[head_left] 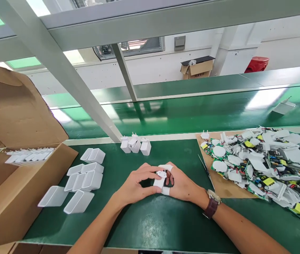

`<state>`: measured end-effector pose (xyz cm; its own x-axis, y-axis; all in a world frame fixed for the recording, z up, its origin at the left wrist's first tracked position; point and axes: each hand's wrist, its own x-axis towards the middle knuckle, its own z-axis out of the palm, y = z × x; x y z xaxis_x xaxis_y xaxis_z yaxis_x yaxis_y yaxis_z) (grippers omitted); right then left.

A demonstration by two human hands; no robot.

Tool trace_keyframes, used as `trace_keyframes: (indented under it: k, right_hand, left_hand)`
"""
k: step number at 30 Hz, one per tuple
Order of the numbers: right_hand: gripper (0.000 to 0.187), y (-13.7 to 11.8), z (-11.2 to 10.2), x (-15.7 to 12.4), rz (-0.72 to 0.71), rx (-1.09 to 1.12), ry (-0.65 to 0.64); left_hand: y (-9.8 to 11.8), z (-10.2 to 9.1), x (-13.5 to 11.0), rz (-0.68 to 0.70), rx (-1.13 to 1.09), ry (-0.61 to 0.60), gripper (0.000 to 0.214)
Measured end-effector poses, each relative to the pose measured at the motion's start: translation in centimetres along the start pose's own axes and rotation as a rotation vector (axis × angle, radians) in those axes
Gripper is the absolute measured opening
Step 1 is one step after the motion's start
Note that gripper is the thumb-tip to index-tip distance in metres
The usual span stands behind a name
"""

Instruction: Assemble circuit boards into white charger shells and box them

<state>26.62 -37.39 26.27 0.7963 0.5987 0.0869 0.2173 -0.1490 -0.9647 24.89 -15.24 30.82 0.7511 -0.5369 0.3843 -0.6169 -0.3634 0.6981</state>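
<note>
Item in hand: white plug body, held just above the green bench mat at mid-bench, between the two hands
Hold, left side: left hand is closed round the lower part of the plug body, thumb underneath, fingers curled over the top
Hold, right side: right hand is clamped on the same piece from the other side, forefinger and thumb in white finger cots pressing on its round-faced end
Arm pose: both forearms come in low from the near edge and meet at the middle, wrists close to the mat; a wristwatch sits on the right wrist
Done, as judged: a small cluster of closed plugs stands at the far edge of the mat, pins up; rows of white pieces lie packed in the cardboard box on the left, too small to tell whether they are finished
Left to do, as judged: a heap of circuit boards with white caps covers a cardboard sheet on the right; empty shells lie on their sides near the left hand
Stage: early to middle, since the stock of parts far outnumbers the closed plugs
Beyond the bench: conveyor belt, green, nothing on it near the hands
</note>
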Motion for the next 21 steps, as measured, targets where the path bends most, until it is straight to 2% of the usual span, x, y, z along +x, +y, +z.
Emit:
trace_keyframes:
  k: [3,5,8,10,11,14,16,18,19,21]
  right_hand:
    - [0.044,0.1,0.0,0.0,-0.002,-0.031,0.011]
    - [0.044,0.4,0.0,0.0,0.001,-0.053,0.016]
    - [0.066,0.7,0.0,-0.2,-0.003,-0.052,0.024]
    - [0.083,0.9,0.1,-0.4,0.0,-0.062,0.025]
    - [0.086,1.0,0.2,-0.5,-0.003,-0.08,0.025]
    - [0.078,1.1,0.5,-0.9,-0.037,-0.156,0.036]
    - [0.071,1.1,0.7,-1.0,-0.062,-0.192,0.062]
    - [0.066,1.1,0.8,-0.6,-0.072,-0.219,0.117]
    - [0.063,1.1,0.7,-0.2,-0.07,-0.23,0.152]
    - [0.061,1.1,0.3,1.2,-0.048,-0.233,0.21]
  left_hand:
    - [0.1,0.4,0.3,0.086,0.123,0.06,0.023]
    - [0.4,0.4,0.4,0.106,0.172,0.052,0.02]
    - [1.1,0.1,0.5,0.055,0.237,-0.016,0.013]
    - [1.8,0.2,0.5,0.019,0.348,-0.049,0.01]
    - [2.1,0.4,0.5,0.019,0.414,-0.048,0.009]
    - [2.9,1.1,0.3,0.037,0.54,-0.013,0.008]
    - [2.9,1.1,0.1,0.02,0.507,-0.036,0.012]
    - [2.2,0.2,-0.2,-0.006,0.441,-0.043,0.017]
    - [1.6,-0.6,-0.3,-0.028,0.431,0.008,0.02]
    - [-0.4,-2.7,-0.5,-0.129,0.471,0.249,0.028]
